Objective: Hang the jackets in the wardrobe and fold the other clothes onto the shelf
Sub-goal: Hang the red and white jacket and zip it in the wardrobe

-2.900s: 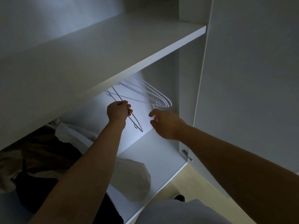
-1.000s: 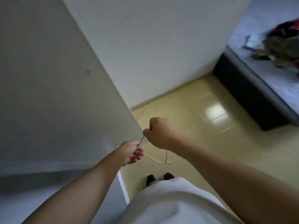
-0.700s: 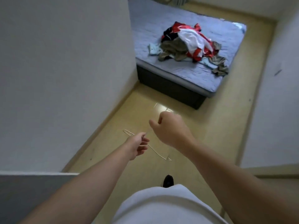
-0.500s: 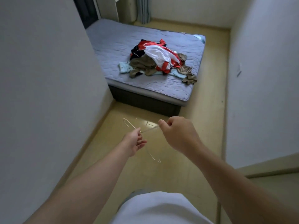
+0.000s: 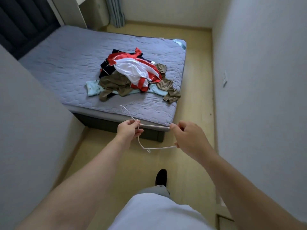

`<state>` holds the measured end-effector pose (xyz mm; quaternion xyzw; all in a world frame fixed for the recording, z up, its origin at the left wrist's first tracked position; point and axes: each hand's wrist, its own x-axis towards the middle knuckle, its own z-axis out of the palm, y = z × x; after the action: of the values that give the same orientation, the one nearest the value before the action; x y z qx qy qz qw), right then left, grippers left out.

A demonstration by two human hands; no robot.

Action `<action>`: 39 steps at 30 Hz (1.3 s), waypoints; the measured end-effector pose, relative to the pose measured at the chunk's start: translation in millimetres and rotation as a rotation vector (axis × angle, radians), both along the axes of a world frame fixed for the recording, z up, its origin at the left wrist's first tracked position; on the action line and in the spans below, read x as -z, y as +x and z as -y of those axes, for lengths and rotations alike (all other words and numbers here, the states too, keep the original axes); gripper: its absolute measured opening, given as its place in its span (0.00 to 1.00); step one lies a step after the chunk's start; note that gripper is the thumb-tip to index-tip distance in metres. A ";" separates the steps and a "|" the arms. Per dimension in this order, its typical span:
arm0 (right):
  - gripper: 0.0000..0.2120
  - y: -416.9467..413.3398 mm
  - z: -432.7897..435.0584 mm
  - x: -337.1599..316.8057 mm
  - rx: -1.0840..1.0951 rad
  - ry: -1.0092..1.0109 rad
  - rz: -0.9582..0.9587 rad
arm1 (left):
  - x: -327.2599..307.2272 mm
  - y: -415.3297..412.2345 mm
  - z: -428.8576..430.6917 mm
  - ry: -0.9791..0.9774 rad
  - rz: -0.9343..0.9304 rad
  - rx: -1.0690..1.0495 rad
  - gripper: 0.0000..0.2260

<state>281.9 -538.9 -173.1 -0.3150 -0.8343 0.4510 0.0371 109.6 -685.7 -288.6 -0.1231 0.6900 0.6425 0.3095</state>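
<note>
The fingers (image 5: 139,131) of my left hand (image 5: 128,131) curl round one corner of the wire hanger (image 5: 154,126). The thumb and forefinger of my right hand (image 5: 187,138) pinch its opposite end. Recommended handling: hold the frame level and grip lightly, so the thin wire neither twists nor bends. The clothes pile (image 5: 116,83) lies ahead, beyond both hands, on the bed (image 5: 66,63). A red-and-white jacket (image 5: 132,68) is uppermost, well apart from the hanger.

Open floor (image 5: 197,97) runs up the frame's right between bed (image 5: 66,63) and right wall (image 5: 265,80). The left wall (image 5: 25,130) shuts the lower left. A clothes pile (image 5: 132,73) takes the bed's centre. The hanger (image 5: 154,126), held by left grip (image 5: 128,131) and right grip (image 5: 187,138), crosses mid-frame.
</note>
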 end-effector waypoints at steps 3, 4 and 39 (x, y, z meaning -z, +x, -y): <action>0.15 -51.6 -64.9 5.2 -0.028 0.031 0.118 | 1.3 -61.1 -63.2 0.007 0.026 0.000 0.05; 0.13 -67.6 -85.8 6.5 -0.031 0.030 0.145 | 0.7 -80.0 -85.2 0.005 0.019 0.013 0.06; 0.06 -694.8 -517.7 108.4 -0.744 -0.020 0.293 | -47.7 -555.6 -520.5 -0.370 -0.658 0.152 0.05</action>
<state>-412.8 -21.2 -281.5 -0.0529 -0.8833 0.3921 -0.2513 -445.9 -165.2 -241.0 0.0876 0.8640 0.4874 0.0909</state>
